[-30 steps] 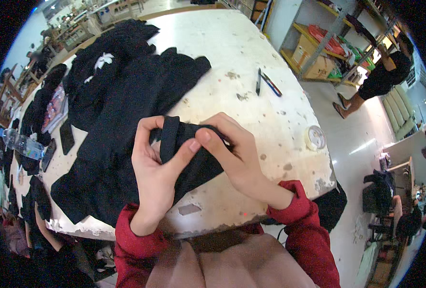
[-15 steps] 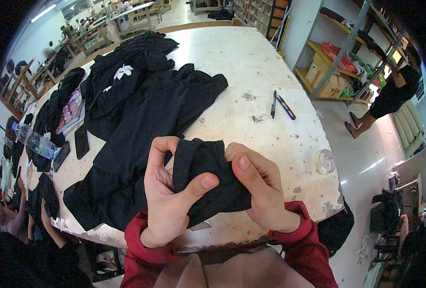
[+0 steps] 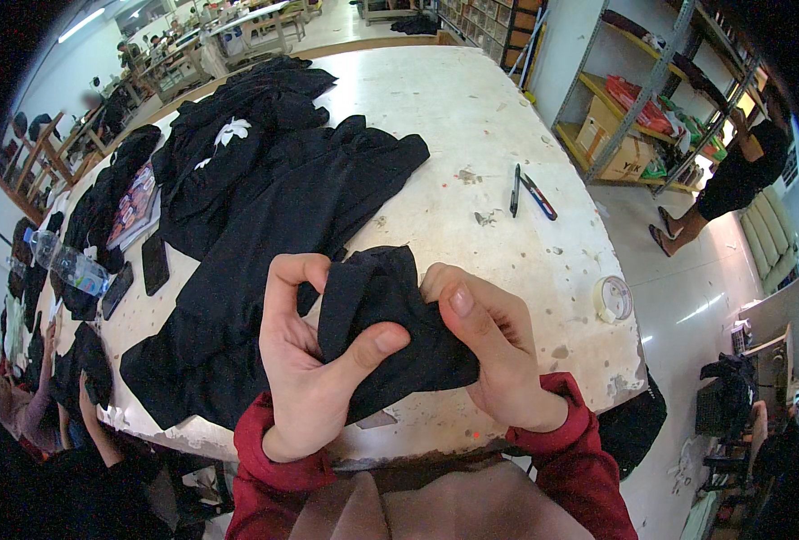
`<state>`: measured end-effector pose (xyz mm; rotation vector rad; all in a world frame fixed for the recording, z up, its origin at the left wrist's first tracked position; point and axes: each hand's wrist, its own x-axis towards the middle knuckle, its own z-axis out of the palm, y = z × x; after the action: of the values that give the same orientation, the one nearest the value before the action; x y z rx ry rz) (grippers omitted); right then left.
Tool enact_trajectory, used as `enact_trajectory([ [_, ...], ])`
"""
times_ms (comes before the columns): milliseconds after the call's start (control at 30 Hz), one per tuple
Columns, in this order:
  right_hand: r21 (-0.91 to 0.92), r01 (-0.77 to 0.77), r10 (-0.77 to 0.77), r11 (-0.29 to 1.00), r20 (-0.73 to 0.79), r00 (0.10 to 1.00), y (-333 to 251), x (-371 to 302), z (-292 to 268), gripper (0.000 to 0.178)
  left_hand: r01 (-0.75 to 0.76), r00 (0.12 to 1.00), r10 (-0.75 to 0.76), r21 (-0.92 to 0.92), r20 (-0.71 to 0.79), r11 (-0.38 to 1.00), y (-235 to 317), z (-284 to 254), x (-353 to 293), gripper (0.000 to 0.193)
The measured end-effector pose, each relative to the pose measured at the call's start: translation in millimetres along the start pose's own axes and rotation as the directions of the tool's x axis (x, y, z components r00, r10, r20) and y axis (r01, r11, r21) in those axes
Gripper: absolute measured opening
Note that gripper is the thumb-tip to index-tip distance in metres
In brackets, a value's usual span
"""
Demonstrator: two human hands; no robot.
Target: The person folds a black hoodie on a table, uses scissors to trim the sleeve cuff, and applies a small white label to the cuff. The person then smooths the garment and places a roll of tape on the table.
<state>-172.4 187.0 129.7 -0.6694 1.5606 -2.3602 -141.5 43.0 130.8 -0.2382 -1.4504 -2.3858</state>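
Observation:
A piece of black fabric (image 3: 386, 297) is stretched between my two hands above the near part of the table. My left hand (image 3: 314, 360) grips its left side, with the thumb lying across the front and the fingers bent behind. Opposite, my right hand (image 3: 488, 346) pinches the right edge between thumb and fingers. The fabric has a folded band along its left side; whether it joins the garment behind cannot be told. Just beyond my left hand lies a long black garment (image 3: 273, 216), spread over the table.
The white worn table (image 3: 507, 270) carries two pens (image 3: 534, 196), a tape roll (image 3: 612, 299), a phone (image 3: 155, 265) and a water bottle (image 3: 71, 265). More black garments (image 3: 246, 108) are piled at the far left. Metal shelving (image 3: 615, 108) and a standing person (image 3: 741, 175) are at the right.
Both hands keep their grip on the black fabric. My left hand has shifted slightly left and my right slightly right, and the fabric's upper edge has changed shape.

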Motion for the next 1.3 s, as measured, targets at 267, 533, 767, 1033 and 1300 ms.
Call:
enact_trajectory([
  [267,-0.066,0.064,-0.063,0.996,0.028,0.998,1.3,1.4,0.2,0.031,-0.059,0.996,0.057,0.03,0.066,0.998,3.1,-5.6,-2.5,0.059],
  [533,-0.683,-0.036,0.021,0.729,-0.031,0.999,62.0,74.9,-58.5,0.032,0.077,0.988,-0.13,0.464,0.083,0.882,-31.3,-33.9,36.5,0.019],
  [767,-0.826,-0.445,-0.739,-0.345,-0.054,0.672,151.3,107.1,-308.4,0.023,0.241,0.97,-0.241,0.2,-0.028,0.95,-42.6,-20.2,42.7,0.02],
  [1033,-0.742,-0.646,-0.343,-0.18,-0.568,0.748,112.9,97.9,-264.5,0.016,-0.01,1.0,0.015,0.538,-0.007,0.843,-5.8,-16.5,9.5,0.032],
  [1300,-0.41,-0.171,0.138,0.896,-0.108,0.984,37.6,75.0,-106.3,0.043,0.031,0.9,0.194,0.503,-0.389,0.864,-26.1,-47.0,-37.2,0.022],
])
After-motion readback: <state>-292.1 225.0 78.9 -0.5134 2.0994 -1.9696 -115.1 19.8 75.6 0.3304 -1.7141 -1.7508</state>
